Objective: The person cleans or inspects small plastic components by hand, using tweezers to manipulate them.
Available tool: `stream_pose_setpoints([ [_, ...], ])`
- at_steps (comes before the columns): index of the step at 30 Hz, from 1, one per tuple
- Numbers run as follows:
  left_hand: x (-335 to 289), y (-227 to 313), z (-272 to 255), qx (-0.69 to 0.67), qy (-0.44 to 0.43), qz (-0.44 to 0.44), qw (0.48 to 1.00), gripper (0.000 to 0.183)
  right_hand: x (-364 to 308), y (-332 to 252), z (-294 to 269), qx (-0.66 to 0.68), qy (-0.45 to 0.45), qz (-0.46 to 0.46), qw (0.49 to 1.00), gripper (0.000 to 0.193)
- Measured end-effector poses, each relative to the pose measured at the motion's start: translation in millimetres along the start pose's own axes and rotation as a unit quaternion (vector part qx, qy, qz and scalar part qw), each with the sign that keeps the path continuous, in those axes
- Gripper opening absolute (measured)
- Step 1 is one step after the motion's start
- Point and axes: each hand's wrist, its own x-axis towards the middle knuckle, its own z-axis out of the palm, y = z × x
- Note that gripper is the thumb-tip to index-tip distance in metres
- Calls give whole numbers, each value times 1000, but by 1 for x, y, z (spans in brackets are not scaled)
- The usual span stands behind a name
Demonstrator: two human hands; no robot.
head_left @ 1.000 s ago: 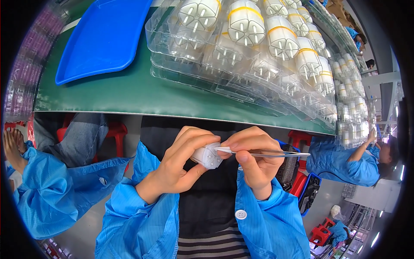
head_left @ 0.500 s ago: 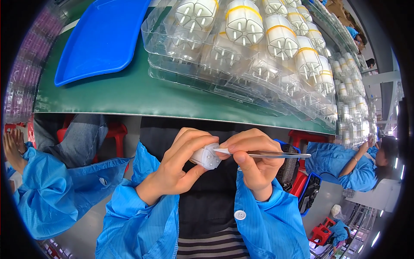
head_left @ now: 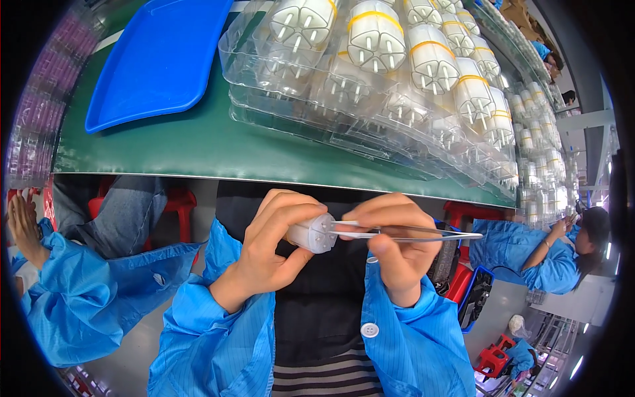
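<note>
My left hand (head_left: pixel 268 248) is wrapped round a short whitish translucent cylinder (head_left: pixel 316 235), holding it in front of my lap. The cylinder's end face, marked with small holes or dots, points to the right. In my right hand (head_left: pixel 395 238) is a pair of metal tweezers (head_left: pixel 456 235), pinched between thumb and fingers. Their two pale tips stand apart and reach the end face; whether they touch it or enter a hole I cannot tell. The rear end of the tweezers sticks out to the right past my fingers.
Ahead is a green table (head_left: pixel 165 153) with a blue tray (head_left: pixel 155 66) at its left. Stacked clear plastic trays (head_left: pixel 284 116) hold several white cylinders (head_left: pixel 377 40) with yellow bands and protruding pins. Co-workers in blue sit at left (head_left: pixel 79 298) and right (head_left: pixel 536 258).
The tweezers' prongs have spread from nearly together to apart, and my right hand has shifted slightly right. In my left hand the cylinder has turned a little.
</note>
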Motion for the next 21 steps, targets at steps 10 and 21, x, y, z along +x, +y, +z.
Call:
stream_pose_setpoints([
  [10,-14,-4,17,-174,8,-74,982,56,-7,10,6,-11,-19,-4,1000,15],
  [21,-13,-1,18,-133,44,-90,986,61,-11,7,4,-14,-20,-11,1000,17],
])
